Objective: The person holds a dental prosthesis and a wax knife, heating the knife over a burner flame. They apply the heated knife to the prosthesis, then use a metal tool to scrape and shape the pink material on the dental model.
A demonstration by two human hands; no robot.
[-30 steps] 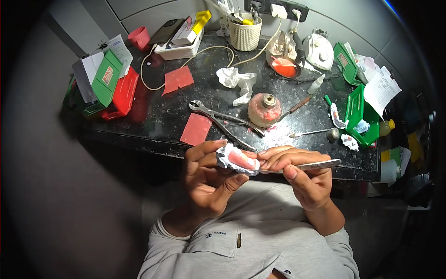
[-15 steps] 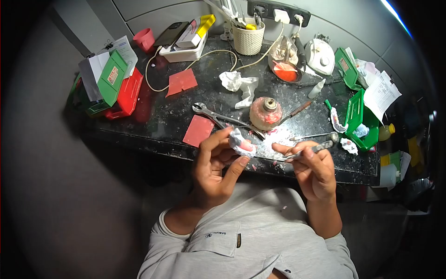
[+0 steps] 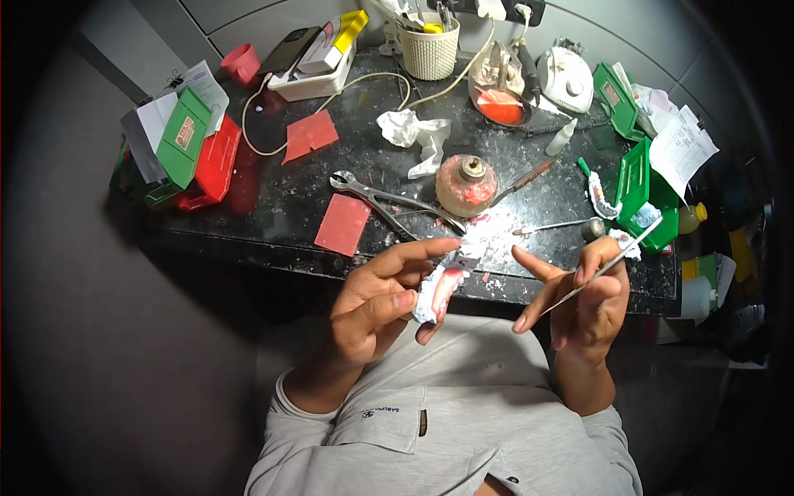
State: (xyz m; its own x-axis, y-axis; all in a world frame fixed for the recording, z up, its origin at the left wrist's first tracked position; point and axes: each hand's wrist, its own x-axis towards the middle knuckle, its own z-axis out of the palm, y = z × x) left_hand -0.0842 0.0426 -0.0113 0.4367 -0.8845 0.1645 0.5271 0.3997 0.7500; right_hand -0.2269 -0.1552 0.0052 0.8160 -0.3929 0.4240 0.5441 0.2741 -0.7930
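Note:
My left hand (image 3: 364, 310) is closed around a white plaster dental cast (image 3: 426, 299) with pink wax along its ridge, held tilted above the table's front edge. My right hand (image 3: 591, 302) grips a thin metal carving tool (image 3: 635, 246) slantwise between its fingers, one end pointing up and right. Its index finger stretches toward the cast without touching it. White and pink shavings (image 3: 496, 240) lie on the table just beyond both hands. Behind them stands a wax-spattered glass spirit burner (image 3: 466, 194).
Large metal cutters (image 3: 389, 201) and pink wax sheets (image 3: 343, 225) lie at left. Another metal instrument (image 3: 556, 225) rests at right, near a second cast (image 3: 602, 198) and an open green box (image 3: 635, 186). A red pan (image 3: 500, 109), crumpled tissue (image 3: 418, 132) and tool basket (image 3: 428, 54) stand farther back.
My left hand has lowered and turned the cast, showing more of its pink ridge. My right hand has moved right, its tool now tilted steeply upward. The view has shifted slightly.

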